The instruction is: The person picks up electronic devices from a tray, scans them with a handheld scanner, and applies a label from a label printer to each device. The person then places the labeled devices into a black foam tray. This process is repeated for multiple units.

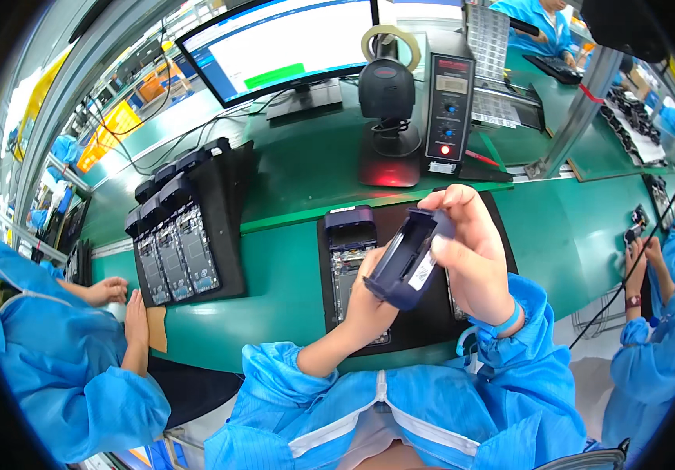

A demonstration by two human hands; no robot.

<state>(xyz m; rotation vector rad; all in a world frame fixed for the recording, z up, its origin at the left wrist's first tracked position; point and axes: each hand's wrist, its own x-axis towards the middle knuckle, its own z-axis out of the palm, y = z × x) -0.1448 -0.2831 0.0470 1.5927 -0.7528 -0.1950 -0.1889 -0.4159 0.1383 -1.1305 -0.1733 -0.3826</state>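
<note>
Both my hands hold up a dark blue plastic housing [388,283] with a hollow inside and a white label on its side. My left hand [370,304] grips its lower left end, and the fingers and thumb of my right hand [474,254] close round its upper right end. Beneath them on a black mat [427,333] lies a green-grey circuit board [343,276] with a similar dark housing [351,221] at its far end. Part of another board shows under my right wrist; my hands hide much of the mat.
Left, several boards with dark housings [171,196] lie on another black mat [231,235]. Behind stand a monitor [290,51], a scanner on a stand [387,98] and a black control box [448,110] with a lit red lamp. Co-workers in blue sit on both sides, one's hands [135,317] near the left mat.
</note>
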